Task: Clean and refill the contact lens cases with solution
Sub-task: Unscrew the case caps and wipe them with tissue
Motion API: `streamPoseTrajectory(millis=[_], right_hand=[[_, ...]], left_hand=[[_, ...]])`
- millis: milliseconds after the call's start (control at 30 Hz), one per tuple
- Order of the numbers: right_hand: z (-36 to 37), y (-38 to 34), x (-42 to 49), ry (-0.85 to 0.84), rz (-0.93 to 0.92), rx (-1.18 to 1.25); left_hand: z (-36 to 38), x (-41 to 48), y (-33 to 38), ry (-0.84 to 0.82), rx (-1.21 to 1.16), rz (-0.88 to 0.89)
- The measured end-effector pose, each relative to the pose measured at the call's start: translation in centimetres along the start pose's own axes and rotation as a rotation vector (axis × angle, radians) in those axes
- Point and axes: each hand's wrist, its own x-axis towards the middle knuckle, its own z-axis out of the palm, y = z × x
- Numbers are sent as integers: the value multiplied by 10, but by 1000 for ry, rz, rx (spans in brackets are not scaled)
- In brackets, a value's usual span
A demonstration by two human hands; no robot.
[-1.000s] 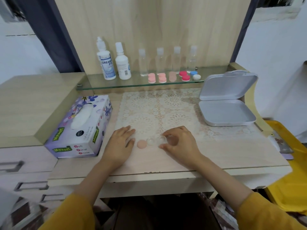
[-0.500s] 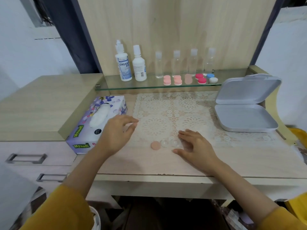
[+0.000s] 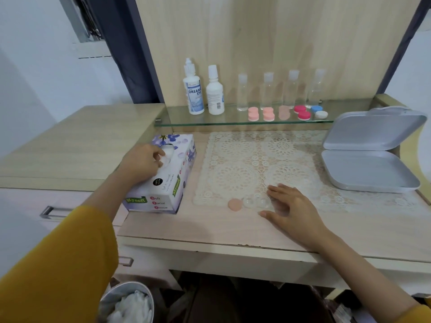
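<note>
Facing desk (image 3: 210, 229) w/ mat (image 3: 245, 159), lens case (image 3: 255, 202)

Left hand (image 3: 142, 163) pinches white tissue (image 3: 167, 156) at slot of purple floral cardboard tissue box (image 3: 168, 185), left edge of pale wooden desk (image 3: 198, 227). Right hand (image 3: 291, 206) flat, just beside open clear plastic lens case (image 3: 255, 202) and round pink cap (image 3: 235, 204), near front edge.
</note>
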Motion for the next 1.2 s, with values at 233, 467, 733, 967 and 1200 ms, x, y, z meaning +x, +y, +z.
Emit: streamPoseTrajectory(millis=[233,467,733,967,1200], right_hand=[[1,1,0,10,3,11],[2,1,1,15,8,23],[1,2,1,16,2,23],[2,2,1,16,-4,27],[2,1,1,22,-4,35]], left_hand=[[4,0,-3,134,-103,6],[3,-2,-2,277,-205,26],[-8,-6,6,225,-68,-2],[-7,-9,2,177,8,-74],[-12,-5,4,415,-132,46]])
